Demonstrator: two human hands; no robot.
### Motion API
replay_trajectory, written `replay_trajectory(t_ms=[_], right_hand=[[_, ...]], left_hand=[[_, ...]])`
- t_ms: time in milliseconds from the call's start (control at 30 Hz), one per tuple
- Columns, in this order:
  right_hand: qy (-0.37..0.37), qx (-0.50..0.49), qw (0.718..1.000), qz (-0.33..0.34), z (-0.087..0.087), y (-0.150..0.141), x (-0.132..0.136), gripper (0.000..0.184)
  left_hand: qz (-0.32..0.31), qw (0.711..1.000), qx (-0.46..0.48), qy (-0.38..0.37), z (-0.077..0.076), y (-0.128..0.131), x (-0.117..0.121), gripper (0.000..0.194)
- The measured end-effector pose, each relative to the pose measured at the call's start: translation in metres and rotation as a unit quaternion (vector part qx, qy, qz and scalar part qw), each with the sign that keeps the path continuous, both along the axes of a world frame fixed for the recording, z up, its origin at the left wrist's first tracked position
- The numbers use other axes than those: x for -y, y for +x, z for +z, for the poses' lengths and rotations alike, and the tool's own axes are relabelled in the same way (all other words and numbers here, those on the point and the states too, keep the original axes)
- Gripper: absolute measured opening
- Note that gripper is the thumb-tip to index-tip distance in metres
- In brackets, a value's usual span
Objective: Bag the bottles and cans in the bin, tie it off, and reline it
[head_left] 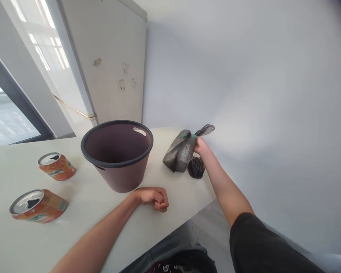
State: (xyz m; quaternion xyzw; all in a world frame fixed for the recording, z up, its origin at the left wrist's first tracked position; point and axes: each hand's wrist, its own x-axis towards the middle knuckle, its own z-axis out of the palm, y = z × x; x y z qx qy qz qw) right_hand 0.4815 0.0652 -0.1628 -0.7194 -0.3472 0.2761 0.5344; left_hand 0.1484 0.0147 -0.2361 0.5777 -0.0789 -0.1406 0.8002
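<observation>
My right hand (199, 145) is closed around the gathered neck of a dark, see-through plastic garbage bag (179, 151), whose loose end sticks out above my fingers. The bag bulges; its contents cannot be made out. Just below that hand, a small bunched black plastic bag (196, 168) sits near the table's right edge. My left hand (154, 198) rests on the white table (88, 227) as a fist, with nothing showing in it. It lies in front of a mauve trash bin (127, 176), which stands upright with a dark rim and shows no contents.
Two opened orange soda cans stand left of the bin: one farther back (58, 167), one nearer (39, 206). Behind the table are a white refrigerator (110, 49) and a pale wall (230, 76). The table's front edge runs close to my body.
</observation>
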Motion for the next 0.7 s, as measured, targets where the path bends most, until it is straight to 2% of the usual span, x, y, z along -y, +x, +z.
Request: replay_trajectory(t_ms=[100,200,300,400,467,567,633,700], right_hand=[[-0.056,0.006,0.998,0.013,-0.009,0.01,0.003,0.012],[-0.095,0.046,0.994,-0.003,-0.006,0.026,0.015,0.013],[-0.121,0.124,0.983,-0.061,-0.002,0.037,0.042,0.016],[-0.146,0.194,0.966,-0.092,-0.011,0.031,0.084,0.022],[-0.175,0.226,0.957,-0.052,-0.025,0.018,0.116,0.027],[-0.207,0.298,0.929,0.075,-0.043,-0.004,0.162,0.022],[-0.204,0.28,0.925,0.155,-0.044,-0.019,0.186,0.019],[-0.184,0.222,0.928,0.236,-0.038,-0.035,0.199,0.019]], left_hand=[[0.001,1.0,-0.006,0.002,-0.001,0.0,0.0,0.028],[0.005,1.0,-0.006,0.005,0.001,0.0,-0.001,0.028],[0.004,1.0,-0.011,0.007,0.004,0.0,-0.001,0.028],[0.001,1.0,-0.016,0.009,0.005,0.0,-0.001,0.029],[0.001,1.0,-0.016,0.011,0.006,0.0,0.0,0.03],[0.009,1.0,-0.008,0.009,0.004,0.001,0.0,0.032],[0.029,1.0,-0.006,-0.001,0.003,0.002,0.001,0.031],[0.066,0.998,-0.006,-0.015,0.0,0.003,0.001,0.02]])
